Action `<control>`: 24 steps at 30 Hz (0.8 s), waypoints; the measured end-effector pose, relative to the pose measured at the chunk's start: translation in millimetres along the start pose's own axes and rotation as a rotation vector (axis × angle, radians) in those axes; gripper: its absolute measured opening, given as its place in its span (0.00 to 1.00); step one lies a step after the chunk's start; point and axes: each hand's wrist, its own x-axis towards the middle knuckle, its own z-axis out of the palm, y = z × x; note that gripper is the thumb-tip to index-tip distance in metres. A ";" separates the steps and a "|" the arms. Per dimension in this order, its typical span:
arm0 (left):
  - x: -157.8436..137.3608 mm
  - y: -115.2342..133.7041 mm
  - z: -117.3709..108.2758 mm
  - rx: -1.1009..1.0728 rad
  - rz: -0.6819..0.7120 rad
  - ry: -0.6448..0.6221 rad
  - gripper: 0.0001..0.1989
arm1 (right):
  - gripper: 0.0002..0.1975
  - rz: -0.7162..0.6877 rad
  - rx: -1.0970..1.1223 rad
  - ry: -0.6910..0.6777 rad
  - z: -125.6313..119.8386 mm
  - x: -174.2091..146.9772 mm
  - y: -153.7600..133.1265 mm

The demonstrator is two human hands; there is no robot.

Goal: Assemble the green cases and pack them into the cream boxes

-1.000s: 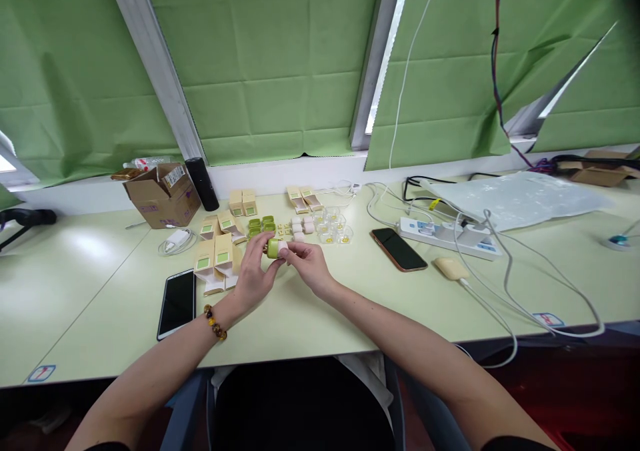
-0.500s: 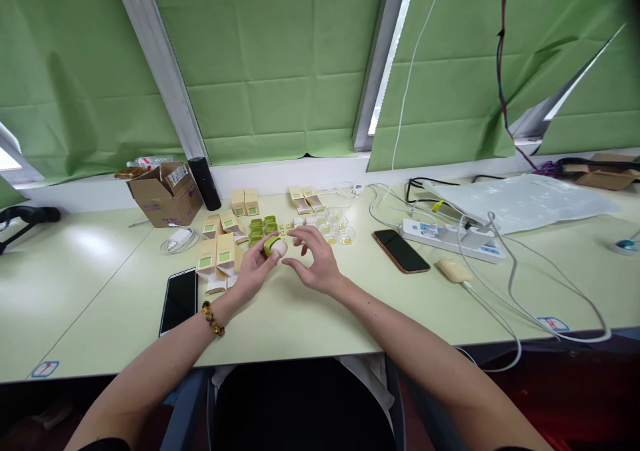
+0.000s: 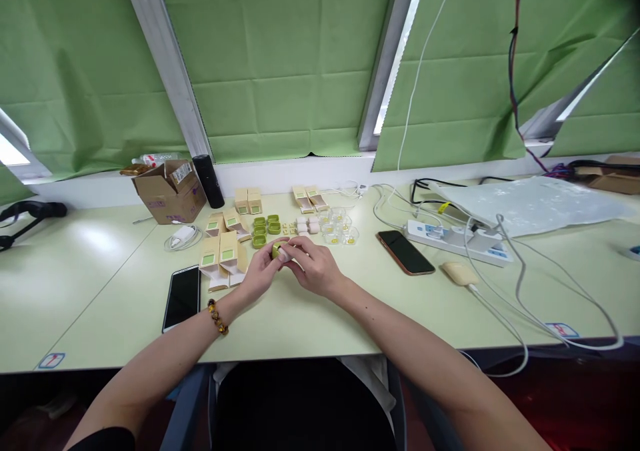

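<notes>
Above the table, my left hand (image 3: 260,274) is closed around a small green holder (image 3: 275,249). A white rounded piece (image 3: 283,256) sits at the holder's open side. My right hand (image 3: 317,266) has its thumb and fingers pinched on that white piece; the fingertips partly hide it. Just beyond the hands stand several green holders (image 3: 259,231) in two columns. Beside them lie tiny yellowish square pieces (image 3: 289,227), white pieces (image 3: 301,225) in pairs, and clear plastic cups (image 3: 332,239) with yellow spots inside.
Open cardboard boxes (image 3: 229,253) with green labels stand left of the hands, near a phone (image 3: 181,297). Farther back are a brown carton (image 3: 171,193) and a black cylinder (image 3: 208,181). At right lie another phone (image 3: 405,252), a power strip (image 3: 457,241) and loose cables.
My right hand has moved left and closed its fingers on the white piece; it was apart and open before. The camera view has shifted slightly.
</notes>
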 end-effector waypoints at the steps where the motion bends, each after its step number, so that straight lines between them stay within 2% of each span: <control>1: -1.2 0.3 0.5 0.007 0.010 0.005 0.25 | 0.16 -0.010 -0.012 0.005 -0.2 0.1 -0.2; 15: -3.5 -0.9 1.7 0.015 0.045 0.012 0.23 | 0.23 -0.065 -0.049 0.047 1.8 -1.1 -2.6; 24: -4.6 -1.4 6.4 0.070 0.155 0.052 0.23 | 0.26 -0.064 -0.084 0.061 2.8 0.7 -7.0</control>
